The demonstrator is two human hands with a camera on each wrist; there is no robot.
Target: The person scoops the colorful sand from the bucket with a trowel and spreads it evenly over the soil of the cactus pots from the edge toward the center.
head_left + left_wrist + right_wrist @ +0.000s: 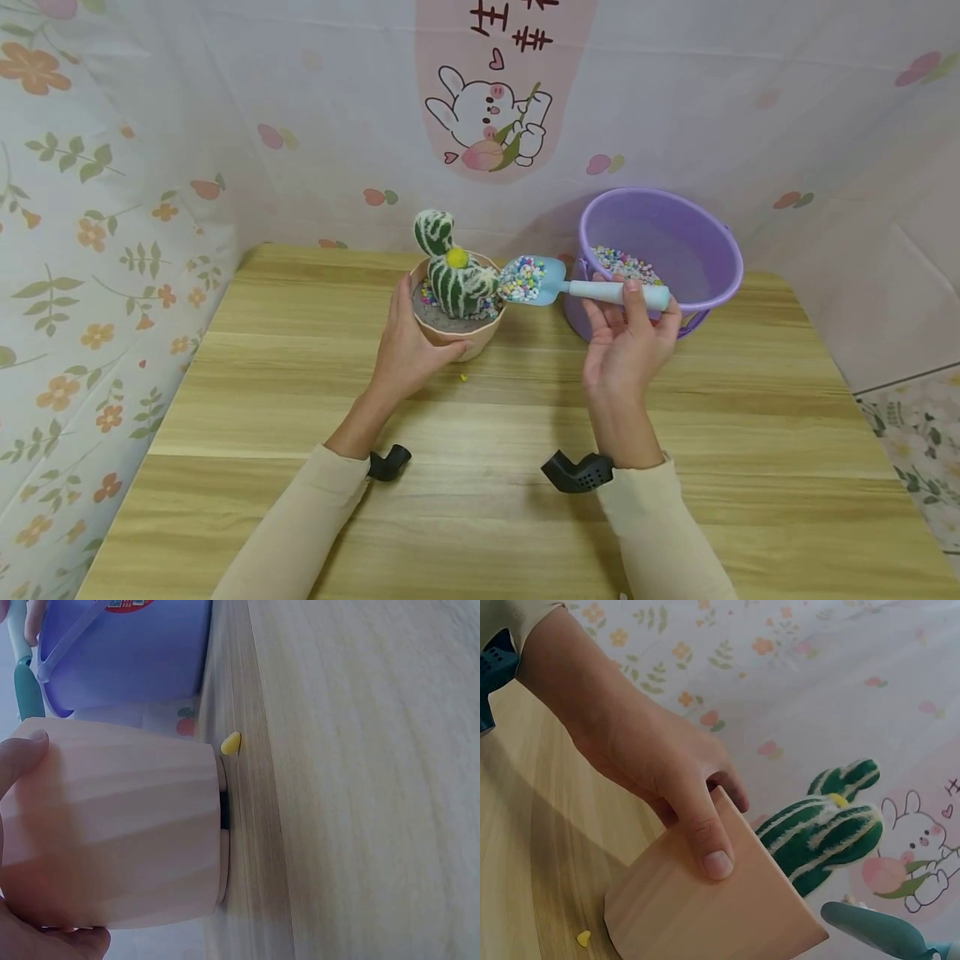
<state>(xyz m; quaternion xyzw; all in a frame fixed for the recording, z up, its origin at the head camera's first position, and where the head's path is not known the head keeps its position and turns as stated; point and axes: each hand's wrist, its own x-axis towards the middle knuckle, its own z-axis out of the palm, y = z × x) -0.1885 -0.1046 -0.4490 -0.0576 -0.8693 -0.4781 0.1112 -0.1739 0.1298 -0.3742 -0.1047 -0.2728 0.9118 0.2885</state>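
the left hand grips the pot on the surface, thumb and fingers curled round its side. the cactus stands in the pot. the right hand pinches the scoop; the scoop carries pebbles, its tip at the pot's rim. the bucket stands right of the pot.

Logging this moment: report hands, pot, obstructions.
Left hand gripping pot. Right hand holding scoop of pebbles beside it. Cactus inside pot, possibly in scoop's way.
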